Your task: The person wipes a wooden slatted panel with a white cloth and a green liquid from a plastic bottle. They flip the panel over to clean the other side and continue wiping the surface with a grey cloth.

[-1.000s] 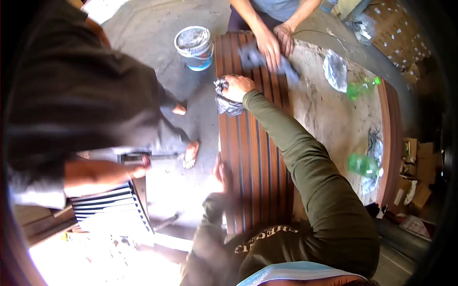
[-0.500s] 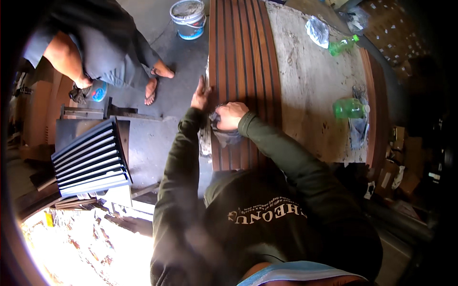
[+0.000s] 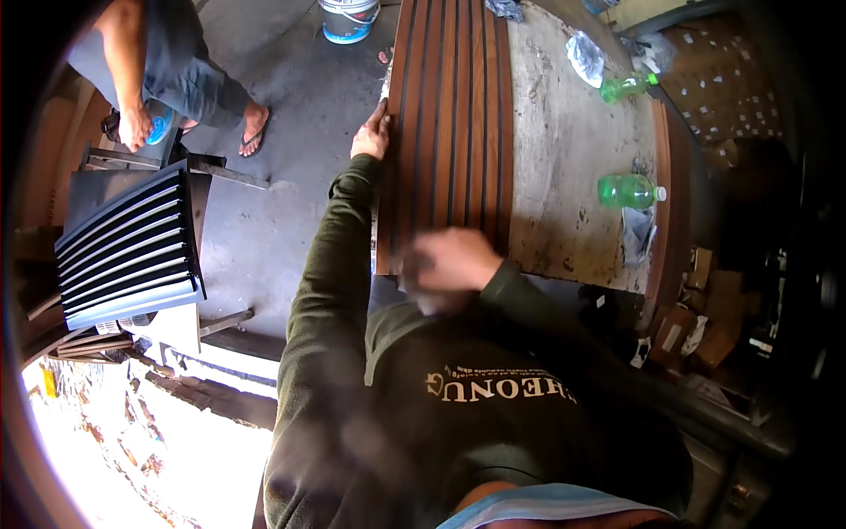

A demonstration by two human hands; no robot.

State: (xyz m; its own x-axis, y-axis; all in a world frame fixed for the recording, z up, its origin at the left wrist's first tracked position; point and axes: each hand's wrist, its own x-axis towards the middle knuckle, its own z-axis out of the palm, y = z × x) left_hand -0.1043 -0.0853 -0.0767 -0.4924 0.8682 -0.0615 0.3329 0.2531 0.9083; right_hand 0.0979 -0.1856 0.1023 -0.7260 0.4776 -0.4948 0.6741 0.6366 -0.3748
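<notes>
A long brown slatted wood panel [image 3: 445, 132] with dark grooves lies lengthwise in front of me on a worn, pale-topped table [image 3: 564, 167]. At the panel's left edge, my left hand [image 3: 371, 137] grips its side, fingers pointing away from me. My right hand [image 3: 465, 259], smeared by motion, is closed round a grey rag [image 3: 423, 280] at the panel's near end, close to my body. Part of the rag is hidden by that hand. Another crumpled grey cloth [image 3: 505, 9] rests at the panel's far end.
Two green bottles [image 3: 631, 191] and a crumpled plastic bag [image 3: 585, 59] lie on the table's right side. Left of me stands a black grooved panel [image 3: 132, 247] on a support. A person [image 3: 176, 70] is beyond it, near a bucket [image 3: 349, 19].
My right hand has drawn the rag toward me to the panel's near end. My left hand stays at the left edge. The other person has shifted left, and the view has tilted.
</notes>
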